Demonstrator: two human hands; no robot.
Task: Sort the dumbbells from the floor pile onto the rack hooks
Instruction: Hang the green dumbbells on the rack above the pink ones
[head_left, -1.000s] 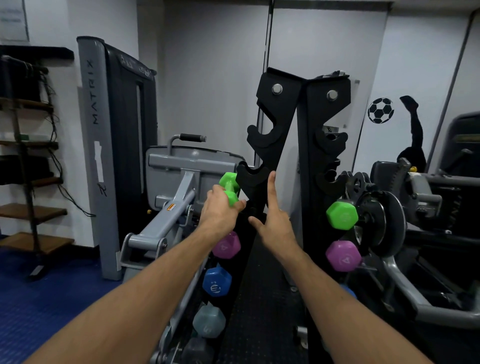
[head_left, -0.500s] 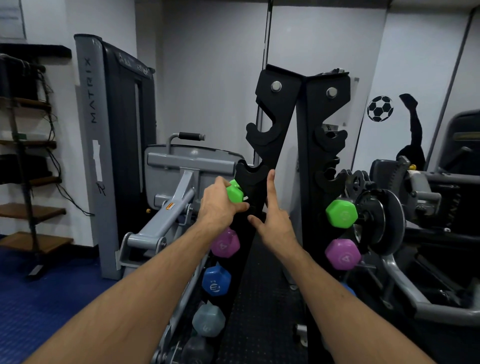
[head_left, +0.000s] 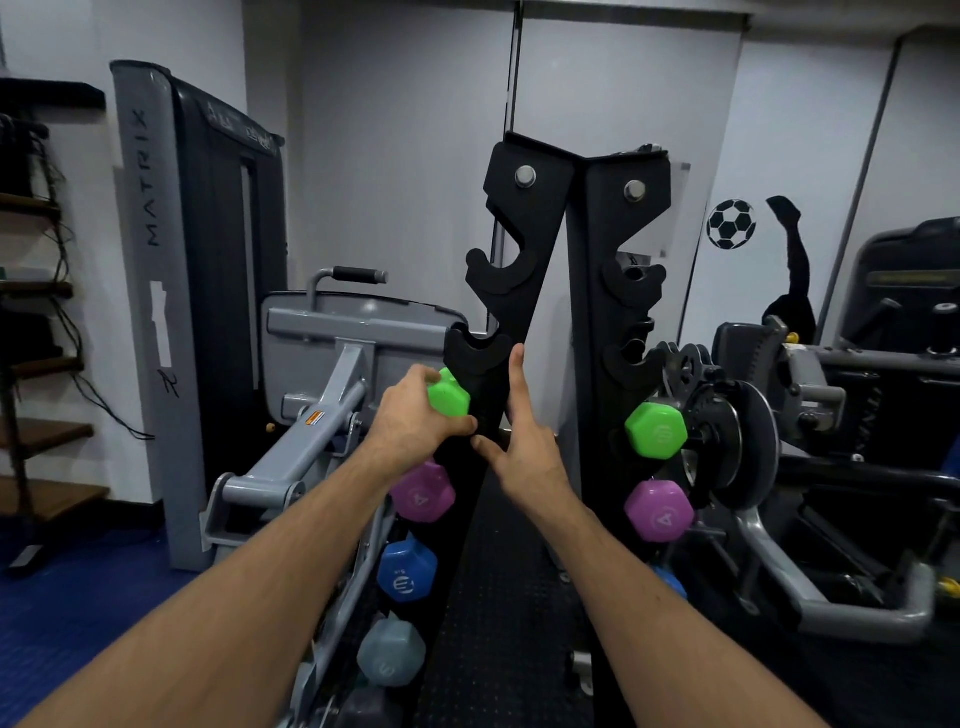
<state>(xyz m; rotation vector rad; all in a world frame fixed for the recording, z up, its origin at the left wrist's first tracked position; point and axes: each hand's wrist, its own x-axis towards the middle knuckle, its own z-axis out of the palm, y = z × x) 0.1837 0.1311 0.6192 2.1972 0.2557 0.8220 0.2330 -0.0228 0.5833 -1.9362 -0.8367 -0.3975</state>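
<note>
Left hand (head_left: 415, 415) grips the green dumbbell (head_left: 448, 399), now lower against the rack (head_left: 524, 218); right hand (head_left: 522, 441) stays spread open.

1. Both bare forearms reach forward and upward from the bottom corners, converging near the middle.
2. The left hand (head_left: 415, 415) shows its back to the camera, fingers curled in a grip round a bright green hexagonal dumbbell (head_left: 449, 399).
3. The right hand (head_left: 524, 447) is held flat, index finger straight up, thumb spread leftward toward the left hand's thumb.
</note>
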